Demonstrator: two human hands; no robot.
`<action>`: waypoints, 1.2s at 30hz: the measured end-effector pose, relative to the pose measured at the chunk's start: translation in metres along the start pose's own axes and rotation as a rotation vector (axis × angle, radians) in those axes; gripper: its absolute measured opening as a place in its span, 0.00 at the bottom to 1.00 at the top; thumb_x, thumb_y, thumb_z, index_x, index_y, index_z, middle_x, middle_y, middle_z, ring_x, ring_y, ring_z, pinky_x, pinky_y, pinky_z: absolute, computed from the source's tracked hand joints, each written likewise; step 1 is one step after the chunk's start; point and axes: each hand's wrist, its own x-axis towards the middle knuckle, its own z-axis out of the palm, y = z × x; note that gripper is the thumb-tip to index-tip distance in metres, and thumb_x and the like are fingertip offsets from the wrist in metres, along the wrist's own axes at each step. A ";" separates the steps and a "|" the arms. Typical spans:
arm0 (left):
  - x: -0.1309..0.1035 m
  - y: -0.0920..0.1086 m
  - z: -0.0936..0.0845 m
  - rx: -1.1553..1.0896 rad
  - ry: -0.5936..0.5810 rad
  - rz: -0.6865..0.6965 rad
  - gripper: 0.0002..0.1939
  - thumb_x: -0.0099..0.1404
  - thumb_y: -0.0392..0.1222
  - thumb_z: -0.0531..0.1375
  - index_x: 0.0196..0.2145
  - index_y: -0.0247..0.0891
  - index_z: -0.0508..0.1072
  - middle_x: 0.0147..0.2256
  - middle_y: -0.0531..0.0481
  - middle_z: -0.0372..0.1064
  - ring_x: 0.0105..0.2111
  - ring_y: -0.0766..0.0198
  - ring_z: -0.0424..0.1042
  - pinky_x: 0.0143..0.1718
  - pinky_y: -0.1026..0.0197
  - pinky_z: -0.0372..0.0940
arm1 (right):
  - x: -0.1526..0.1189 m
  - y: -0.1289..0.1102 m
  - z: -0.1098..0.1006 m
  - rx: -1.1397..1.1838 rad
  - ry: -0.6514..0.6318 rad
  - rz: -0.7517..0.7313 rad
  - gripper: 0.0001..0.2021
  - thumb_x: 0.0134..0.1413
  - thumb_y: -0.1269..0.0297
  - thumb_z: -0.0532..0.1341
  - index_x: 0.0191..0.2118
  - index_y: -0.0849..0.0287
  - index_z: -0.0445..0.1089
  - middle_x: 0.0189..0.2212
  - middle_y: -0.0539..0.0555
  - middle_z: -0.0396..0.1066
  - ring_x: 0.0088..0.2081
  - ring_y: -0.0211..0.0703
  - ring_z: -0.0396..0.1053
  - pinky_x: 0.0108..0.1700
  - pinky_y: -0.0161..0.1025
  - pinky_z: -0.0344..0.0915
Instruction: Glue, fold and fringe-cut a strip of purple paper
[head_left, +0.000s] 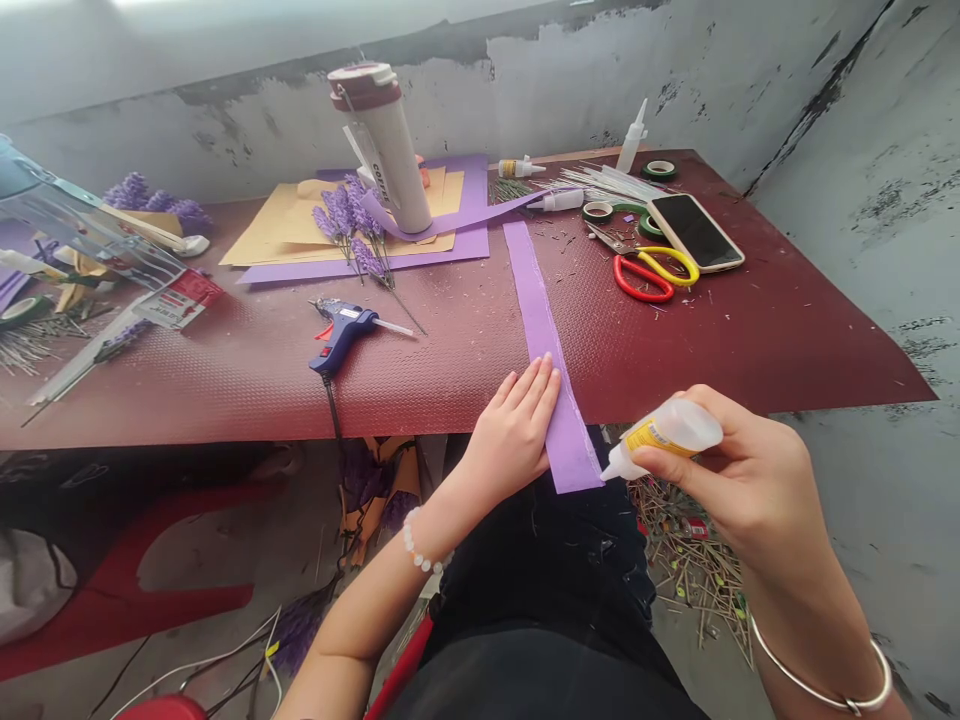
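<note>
We see maroon table, top textured, faintly glossy. Behind table: back wall, whitish-grey, paint patchy and peeling. Right of table: side wall, grey, scuffed, dark-spotted. Jagged dark line where walls meet, rising from table's far right end. Above table's left part: pale surface, brightest spot we have, washed out; window or wall, we can't tell. Soft sheen on table's left half. Below table at left: red chair or stool, partly seen. Below table at right: grey floor, strewn with thin stick-like scraps.
</note>
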 end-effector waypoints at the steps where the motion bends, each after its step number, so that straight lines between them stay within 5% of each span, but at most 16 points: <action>1: 0.000 0.000 0.000 0.004 0.002 0.002 0.32 0.83 0.43 0.49 0.75 0.19 0.65 0.76 0.25 0.58 0.78 0.44 0.63 0.76 0.45 0.65 | 0.000 -0.001 0.000 0.001 -0.002 0.002 0.20 0.53 0.52 0.77 0.23 0.52 0.68 0.18 0.46 0.67 0.21 0.37 0.59 0.22 0.38 0.57; 7: 0.000 0.000 -0.001 0.011 0.024 0.012 0.33 0.83 0.44 0.48 0.75 0.18 0.66 0.75 0.24 0.59 0.77 0.43 0.65 0.75 0.45 0.67 | -0.001 0.001 -0.002 0.034 -0.011 0.041 0.20 0.52 0.52 0.77 0.23 0.52 0.69 0.18 0.46 0.67 0.20 0.37 0.59 0.21 0.38 0.57; 15: 0.000 0.000 0.000 -0.008 0.014 0.002 0.33 0.83 0.45 0.49 0.75 0.18 0.65 0.76 0.24 0.59 0.77 0.43 0.64 0.76 0.45 0.66 | 0.007 0.005 0.004 0.223 0.036 0.103 0.21 0.50 0.44 0.82 0.27 0.52 0.76 0.23 0.47 0.76 0.24 0.39 0.72 0.27 0.35 0.70; 22: -0.001 -0.001 0.001 -0.024 -0.015 -0.012 0.35 0.83 0.48 0.52 0.76 0.19 0.63 0.76 0.24 0.57 0.79 0.44 0.61 0.77 0.44 0.64 | 0.018 0.015 0.007 0.449 0.255 0.173 0.25 0.39 0.38 0.85 0.32 0.51 0.79 0.29 0.47 0.82 0.33 0.44 0.82 0.37 0.39 0.81; 29: -0.001 0.000 0.001 -0.019 0.003 -0.002 0.33 0.81 0.42 0.51 0.76 0.19 0.64 0.76 0.25 0.58 0.78 0.45 0.62 0.76 0.45 0.65 | 0.018 0.034 0.011 0.376 0.146 0.206 0.23 0.51 0.38 0.79 0.38 0.50 0.78 0.37 0.53 0.85 0.42 0.54 0.85 0.45 0.50 0.83; 36: -0.001 0.000 -0.001 -0.032 -0.021 -0.007 0.34 0.79 0.40 0.53 0.76 0.19 0.63 0.77 0.24 0.56 0.79 0.45 0.60 0.77 0.43 0.64 | 0.022 0.043 0.023 0.329 0.151 0.217 0.29 0.45 0.32 0.80 0.35 0.51 0.76 0.32 0.51 0.83 0.37 0.51 0.84 0.43 0.49 0.82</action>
